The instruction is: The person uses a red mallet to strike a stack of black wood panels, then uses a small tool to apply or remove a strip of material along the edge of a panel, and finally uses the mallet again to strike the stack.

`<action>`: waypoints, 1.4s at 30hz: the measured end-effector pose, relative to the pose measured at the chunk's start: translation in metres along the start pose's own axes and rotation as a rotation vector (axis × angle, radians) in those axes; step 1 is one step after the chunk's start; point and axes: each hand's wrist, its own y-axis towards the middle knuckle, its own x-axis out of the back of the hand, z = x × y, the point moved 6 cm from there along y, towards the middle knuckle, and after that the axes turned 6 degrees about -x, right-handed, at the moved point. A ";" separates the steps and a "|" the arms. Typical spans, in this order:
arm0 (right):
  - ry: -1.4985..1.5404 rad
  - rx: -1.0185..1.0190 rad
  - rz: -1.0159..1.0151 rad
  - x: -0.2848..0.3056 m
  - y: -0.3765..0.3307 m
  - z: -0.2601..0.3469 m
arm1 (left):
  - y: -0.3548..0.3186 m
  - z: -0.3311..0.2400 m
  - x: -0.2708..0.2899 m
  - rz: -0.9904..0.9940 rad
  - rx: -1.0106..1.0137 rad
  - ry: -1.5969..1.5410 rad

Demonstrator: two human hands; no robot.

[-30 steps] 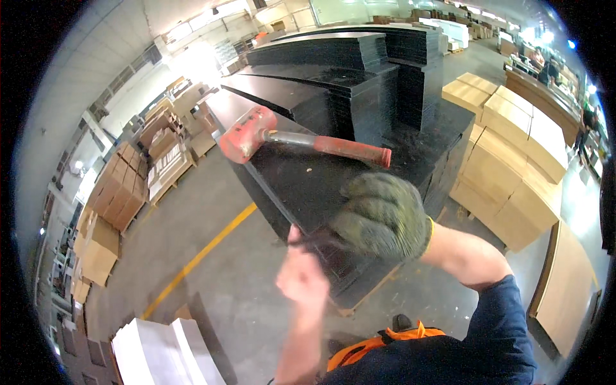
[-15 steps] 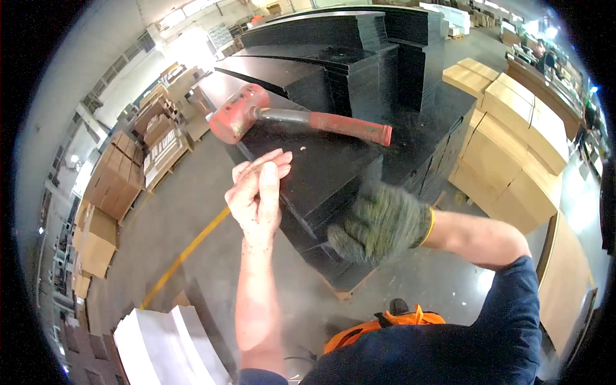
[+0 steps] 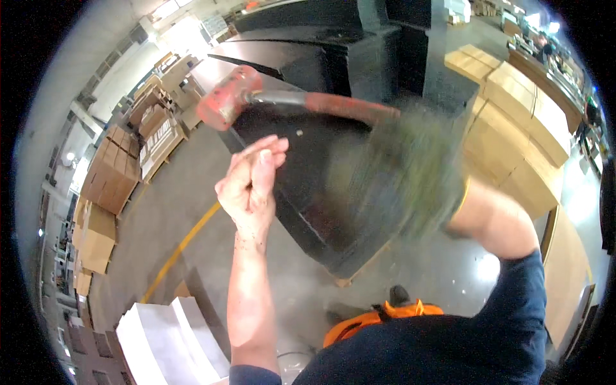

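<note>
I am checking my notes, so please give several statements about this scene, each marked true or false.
The right hand wears a grey-green knitted glove. True.
The left hand wears a matching glove. False: it is bare.
The long-handled mallet with a red head lies on flat black panels. True.
A yellow line marks the grey floor. True.
The stepped white stack is at the picture's lower right. False: it is lower left.

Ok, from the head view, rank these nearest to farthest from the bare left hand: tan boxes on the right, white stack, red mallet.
From the left hand:
1. Red mallet: just ahead, lying on the black boards.
2. White stack: low, behind and to the left.
3. Tan boxes: far right, beyond the black boards.
</note>
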 end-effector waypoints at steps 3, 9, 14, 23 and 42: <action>-0.800 0.160 0.182 -0.026 -0.005 0.003 | -0.003 0.001 0.001 0.006 0.011 0.010; -0.539 0.247 -0.364 -0.011 -0.017 0.011 | -0.004 0.005 0.000 -0.027 0.000 -0.074; -1.141 0.358 0.054 -0.030 -0.037 -0.006 | -0.003 0.000 0.000 0.002 -0.115 -0.021; -1.087 0.340 0.067 -0.098 -0.057 0.011 | 0.006 0.005 0.001 0.275 -0.158 -0.077; -3.082 1.282 1.102 -0.045 -0.084 -0.029 | 0.006 0.005 0.006 0.291 -0.140 -0.247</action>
